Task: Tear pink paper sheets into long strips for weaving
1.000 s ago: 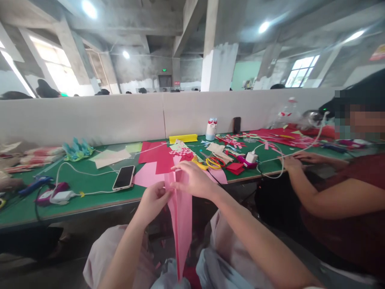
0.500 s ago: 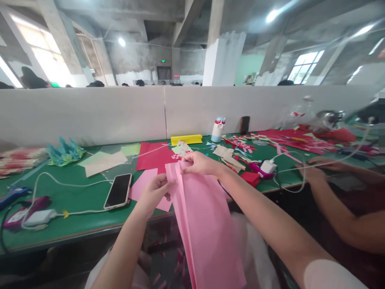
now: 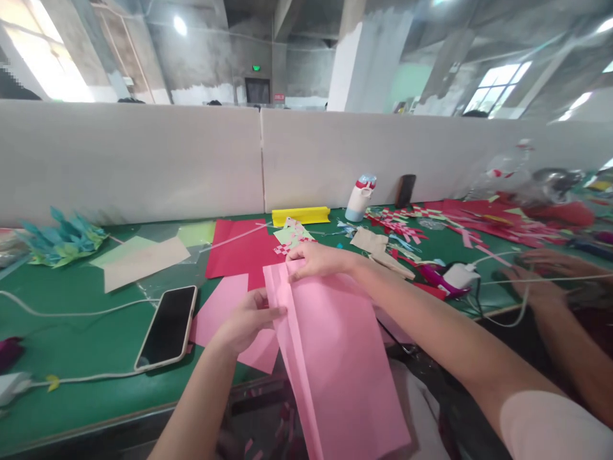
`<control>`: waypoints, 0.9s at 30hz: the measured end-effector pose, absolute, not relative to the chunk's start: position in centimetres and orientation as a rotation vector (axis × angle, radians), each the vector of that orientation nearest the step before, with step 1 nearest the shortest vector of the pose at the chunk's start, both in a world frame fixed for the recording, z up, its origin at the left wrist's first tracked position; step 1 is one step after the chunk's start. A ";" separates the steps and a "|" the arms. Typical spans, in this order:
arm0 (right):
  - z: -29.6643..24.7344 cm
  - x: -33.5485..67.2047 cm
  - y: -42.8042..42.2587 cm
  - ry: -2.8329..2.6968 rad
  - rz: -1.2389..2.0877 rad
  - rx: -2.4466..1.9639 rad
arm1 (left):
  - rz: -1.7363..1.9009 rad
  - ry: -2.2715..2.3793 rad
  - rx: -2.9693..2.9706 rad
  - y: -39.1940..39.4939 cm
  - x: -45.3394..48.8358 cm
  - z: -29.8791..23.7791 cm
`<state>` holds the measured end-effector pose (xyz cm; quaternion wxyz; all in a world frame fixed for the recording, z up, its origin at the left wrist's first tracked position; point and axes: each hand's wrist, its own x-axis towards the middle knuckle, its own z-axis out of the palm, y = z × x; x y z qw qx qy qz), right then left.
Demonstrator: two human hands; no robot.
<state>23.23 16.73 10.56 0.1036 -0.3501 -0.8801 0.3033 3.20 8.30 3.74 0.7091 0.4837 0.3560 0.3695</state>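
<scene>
A large sheet of pink paper (image 3: 349,358) hangs over the table's near edge toward my lap, with narrow folds along its left side. My right hand (image 3: 318,260) pinches its top edge, thumb in front and fingers behind. Lower on the folded left edge, my left hand (image 3: 253,316) grips the paper between thumb and fingers. Behind my left hand, smaller pink paper pieces (image 3: 220,306) lie on the green table. A red sheet (image 3: 237,246) lies beyond them, partly under a pale green patterned piece (image 3: 293,235).
A phone (image 3: 167,329) on a cable lies at left, near a blue-green paper craft (image 3: 62,236). A yellow folded strip (image 3: 301,216) and a bottle (image 3: 360,199) stand before the white partition (image 3: 143,160). Paper strips (image 3: 397,223) cover the right, where another person's hands (image 3: 536,281) rest.
The view has tipped down and moved closer to the table. Both hands keep their hold on the pink sheet, whose lower part has swung slightly right.
</scene>
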 end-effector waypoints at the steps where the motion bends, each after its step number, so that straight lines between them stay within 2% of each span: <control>1: 10.4 23.2 16.9 -2.607 0.909 -1.042 | 0.819 0.780 1.046 8.3 3.1 3.5; 10: 8.8 22.8 18.2 -2.624 0.956 -1.079 | 0.844 0.790 0.878 7.9 3.9 1.8; 21: 7.9 25.5 20.4 -2.491 0.871 -1.181 | 0.569 0.951 1.057 6.6 5.0 1.1; 27: 7.5 27.1 21.9 -2.404 0.796 -1.298 | 0.540 0.896 1.068 6.2 5.1 1.3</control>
